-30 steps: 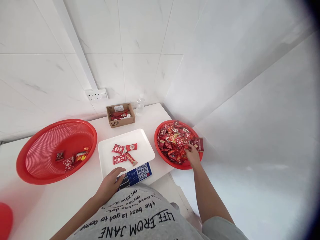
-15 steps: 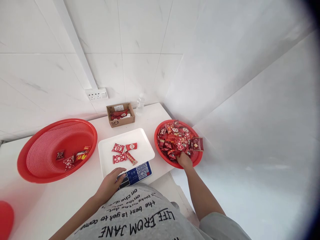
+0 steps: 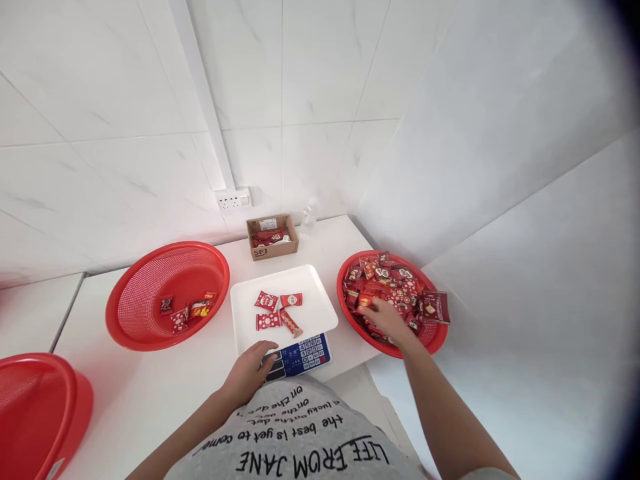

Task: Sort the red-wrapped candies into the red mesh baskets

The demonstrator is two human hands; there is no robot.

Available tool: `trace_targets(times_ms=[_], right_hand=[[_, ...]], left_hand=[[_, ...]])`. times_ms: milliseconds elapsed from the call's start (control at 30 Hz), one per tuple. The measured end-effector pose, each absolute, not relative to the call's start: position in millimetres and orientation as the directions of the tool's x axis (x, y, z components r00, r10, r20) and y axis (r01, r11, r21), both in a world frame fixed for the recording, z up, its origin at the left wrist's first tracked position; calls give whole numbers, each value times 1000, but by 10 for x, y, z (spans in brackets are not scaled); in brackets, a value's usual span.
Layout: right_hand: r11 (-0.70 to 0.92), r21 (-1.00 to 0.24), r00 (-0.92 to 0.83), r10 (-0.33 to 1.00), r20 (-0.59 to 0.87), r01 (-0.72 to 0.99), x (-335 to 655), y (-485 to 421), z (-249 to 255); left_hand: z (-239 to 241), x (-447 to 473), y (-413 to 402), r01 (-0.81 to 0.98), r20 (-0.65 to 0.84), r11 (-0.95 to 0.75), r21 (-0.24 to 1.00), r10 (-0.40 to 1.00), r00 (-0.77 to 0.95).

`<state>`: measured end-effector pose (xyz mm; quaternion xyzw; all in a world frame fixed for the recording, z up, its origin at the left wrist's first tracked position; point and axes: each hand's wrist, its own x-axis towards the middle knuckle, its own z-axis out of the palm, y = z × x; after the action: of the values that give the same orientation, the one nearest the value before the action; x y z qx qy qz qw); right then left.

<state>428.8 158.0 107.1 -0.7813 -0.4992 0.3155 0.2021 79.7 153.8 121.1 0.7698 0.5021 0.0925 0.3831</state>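
My left hand (image 3: 251,369) lies with its fingers stretched out at the near left edge of a digital scale (image 3: 300,355), partly over its display. On the scale's white tray (image 3: 320,313) lie several small red wrapped snacks, among them a red packet (image 3: 291,300) and a longer brownish one (image 3: 291,323). My right hand (image 3: 387,319) is over the near left part of a red basket (image 3: 434,343) heaped with red snack packets. Its fingers are closed at a small red-orange snack packet (image 3: 367,301), with the fingertips partly hidden.
A red mesh basket (image 3: 135,293) with a few packets stands left of the scale. Another red basket (image 3: 75,400) is at the lower left. Behind the scale are a cardboard box (image 3: 274,251) holding red packets and a clear bottle (image 3: 309,217), near the tiled wall.
My right hand has risen from among the packets and shifted towards the far left of its basket, with a red-orange packet at its fingertips. My left hand stays by the scale. The view has swung left.
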Motion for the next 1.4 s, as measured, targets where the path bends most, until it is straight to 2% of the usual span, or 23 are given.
trace_targets(times_ms=[67,167,300,500,667,900,1167,1400], right_hand=[[-313,-751,129,947,-294,582,3885,1754,1059],[-258,-764,-29,940,-340,592,3322,2001,974],[-145,-824,-198,935,-295,548,2891,2214,931],[-105,-666,-123,950,-286,738,2792,2184,897],[-2,-597,-195,944,-266,802,2707,1989,817],[55,-474,-207,939,-275,879,2709,1918,825],[3,-458,-157,941,-298,889,2766,1865,805],[56,-496,-215,939,-269,866,2770,1852,808]], left_hand=[[1202,792,1537,701,-245,-209,682,838,488],[1157,751,1534,699,-236,-215,682,840,489],[1051,644,1497,702,-221,-205,683,857,465],[940,524,1453,719,-175,-219,660,886,430],[911,588,1638,761,-58,-360,539,886,460],[760,911,2092,771,-82,-522,365,807,585],[623,952,2086,780,-217,-540,317,759,614],[704,937,1985,792,-252,-525,310,758,601]])
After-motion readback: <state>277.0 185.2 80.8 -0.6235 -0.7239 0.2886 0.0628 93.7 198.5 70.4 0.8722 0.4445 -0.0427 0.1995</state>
